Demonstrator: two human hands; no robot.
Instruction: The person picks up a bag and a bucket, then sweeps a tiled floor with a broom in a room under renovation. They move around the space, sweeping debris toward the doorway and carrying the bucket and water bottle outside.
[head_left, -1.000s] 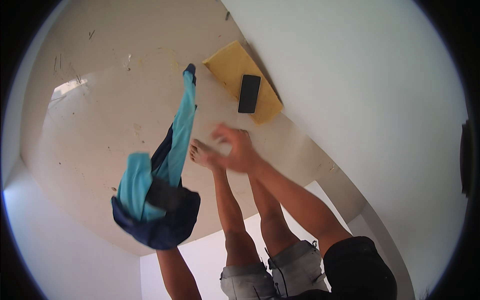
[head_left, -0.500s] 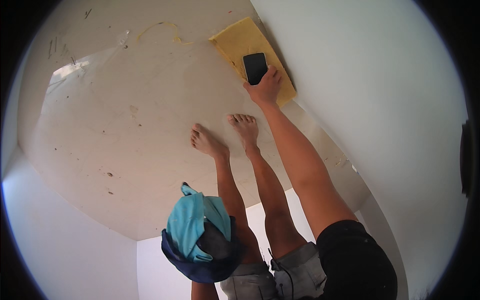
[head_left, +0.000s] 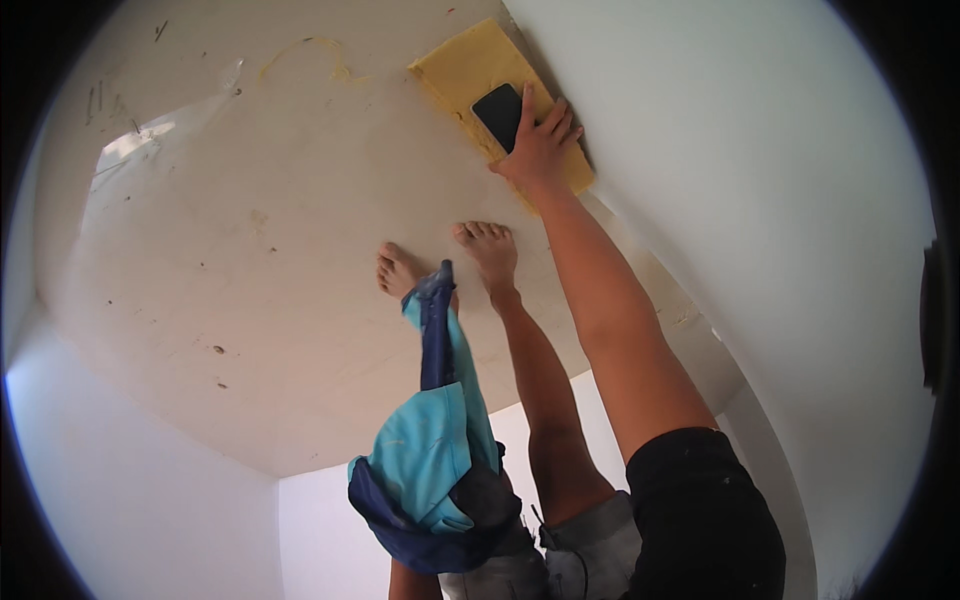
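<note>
A pale wall (head_left: 760, 150) fills the right side, and beside it spreads the dusty beige floor (head_left: 250, 170). The person's bare legs (head_left: 548, 430) stand on it, with the right arm (head_left: 610, 290) reaching forward beside them out of a black sleeve (head_left: 700, 500). Grey shorts (head_left: 600, 540) show at the bottom edge.

In front of the shorts hangs a bunched teal and navy cloth (head_left: 425, 440) with a dark grey patch on its right. A long, narrow part of it runs up across the left shin, its navy end overlapping the left ankle from this view. The left forearm (head_left: 412, 584) goes up behind the bundle; the left hand is hidden there, so I cannot tell how its fingers stand.

A yellow slab (head_left: 450, 70) lies on the floor, close to the wall. Over its near end is the right hand (head_left: 540, 150), fingers spread and thumb held wide. Ahead of the legs are the bare left foot (head_left: 400, 270) and right foot (head_left: 488, 255). A dark-screened phone (head_left: 497, 110) lies on the slab, partly covered by the right hand; whether it is gripped is unclear. A thin yellow string (head_left: 320, 42) curls on the floor left of the slab.
</note>
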